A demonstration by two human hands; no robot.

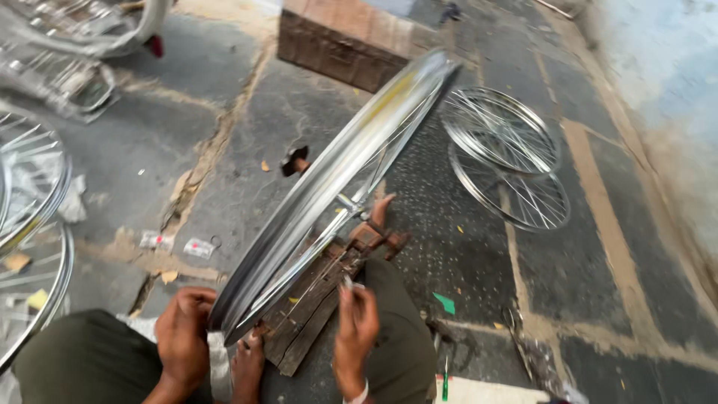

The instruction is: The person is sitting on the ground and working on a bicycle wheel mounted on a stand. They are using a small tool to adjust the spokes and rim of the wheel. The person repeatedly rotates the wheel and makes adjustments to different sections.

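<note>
Grey stone floor [247, 142] fills the frame, cracked and patched with sandy seams. At upper right, two spoked wheel rims [508, 161] lie flat on it, overlapping. A wooden block [310, 303] sits low at centre. Small paper scraps [176, 244] lie at left of centre, a green scrap [445, 302] lower right, and a brown box [348, 41] stands at top centre.

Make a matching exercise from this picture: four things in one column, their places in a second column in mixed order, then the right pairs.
Things:
1. left hand
2. right hand
3. two spoked wheels
4. wooden box

Places:
A. lying flat on the ground, right of the rim
B. gripping the near end of the wheel rim
C. far end, top of view
D. holding a small tool by the spokes

Pairs: 1-B, 2-D, 3-A, 4-C
</note>
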